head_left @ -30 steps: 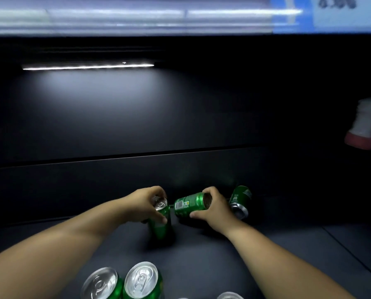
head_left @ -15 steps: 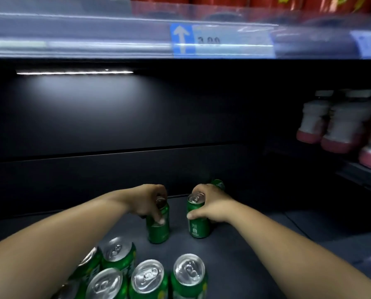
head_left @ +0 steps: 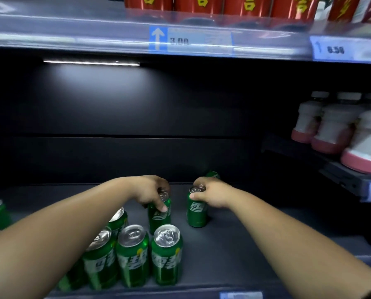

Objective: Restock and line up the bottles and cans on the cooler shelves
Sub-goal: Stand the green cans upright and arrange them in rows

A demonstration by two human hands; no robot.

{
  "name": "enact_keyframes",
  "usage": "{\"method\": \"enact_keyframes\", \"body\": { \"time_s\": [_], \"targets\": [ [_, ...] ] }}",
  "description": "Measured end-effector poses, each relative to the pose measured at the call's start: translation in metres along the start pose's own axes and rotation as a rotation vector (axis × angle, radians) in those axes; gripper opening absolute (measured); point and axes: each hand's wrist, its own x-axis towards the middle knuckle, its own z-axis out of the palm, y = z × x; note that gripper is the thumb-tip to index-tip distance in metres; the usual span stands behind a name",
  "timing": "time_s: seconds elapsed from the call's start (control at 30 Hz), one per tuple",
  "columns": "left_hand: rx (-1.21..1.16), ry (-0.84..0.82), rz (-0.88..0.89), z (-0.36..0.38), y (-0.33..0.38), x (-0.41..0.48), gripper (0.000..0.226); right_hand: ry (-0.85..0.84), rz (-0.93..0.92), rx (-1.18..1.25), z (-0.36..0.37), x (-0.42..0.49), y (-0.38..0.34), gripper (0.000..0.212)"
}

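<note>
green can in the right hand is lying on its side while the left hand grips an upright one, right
No: the head view shows the right hand gripping a green can that stands upright, not on its side. The left hand does grip a second can, also upright.

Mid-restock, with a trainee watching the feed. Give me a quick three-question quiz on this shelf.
1. True or false: the left-hand grip holds the left can, the right-hand grip holds the right can, and both cans are upright.
2. What stands on the shelf above? A red cans; B green cans; C white bottles.
3. Fill in: the price tag straight above the two held cans reads ___.
Key: 1 true; 2 A; 3 3.00.
</note>
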Motion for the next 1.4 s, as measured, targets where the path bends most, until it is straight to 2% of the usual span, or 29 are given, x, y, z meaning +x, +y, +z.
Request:
{"method": "enact_keyframes", "body": {
  "time_s": [0.07,0.13,0.17,0.33,0.4,0.53,0.77,0.87,1.03,1.17,1.3,1.4],
  "targets": [
    [0.055,0.012,0.028,-0.001,-0.008,-0.007,0.046,0.01,-0.024,-0.003,-0.002,0.001,0.0,0.04],
    [0.009,0.16,-0.086,0.037,0.0,-0.069,0.049,-0.154,-0.146,-0.027,0.0,-0.036,-0.016,0.047],
    [-0.006,0.208,-0.074,0.041,-0.006,-0.068,0.051,-0.167,-0.138,0.01,0.004,-0.035,-0.014,0.051],
    [-0.111,0.353,-0.089,0.047,-0.009,-0.065,0.051,-0.085,-0.109,0.079,0.008,-0.029,0.001,0.056],
    [-0.156,0.339,-0.091,0.044,-0.009,-0.066,0.054,-0.047,-0.124,0.152,0.005,-0.032,0.006,0.047],
    [-0.074,0.254,-0.076,0.041,-0.007,-0.08,0.056,-0.093,-0.176,0.272,0.012,-0.04,0.002,0.031],
    [0.018,0.121,-0.004,0.034,-0.003,-0.091,0.055,-0.133,-0.191,0.327,0.023,-0.054,-0.01,0.025],
    [0.073,0.108,0.028,0.033,-0.005,-0.096,0.055,-0.15,-0.181,0.344,0.025,-0.058,-0.016,0.027],
    [0.081,0.104,0.061,0.032,-0.009,-0.101,0.055,-0.163,-0.132,0.398,0.036,-0.069,-0.031,0.049],
    [0.062,0.066,0.062,0.03,-0.01,-0.101,0.054,-0.189,-0.112,0.427,0.041,-0.076,-0.039,0.048],
    [-0.043,0.075,0.05,0.03,-0.017,-0.102,0.043,-0.207,-0.075,0.481,0.043,-0.082,-0.043,0.048],
    [-0.076,0.086,0.042,0.033,-0.021,-0.106,0.046,-0.229,-0.063,0.522,0.046,-0.083,-0.047,0.047]
  ]
}}
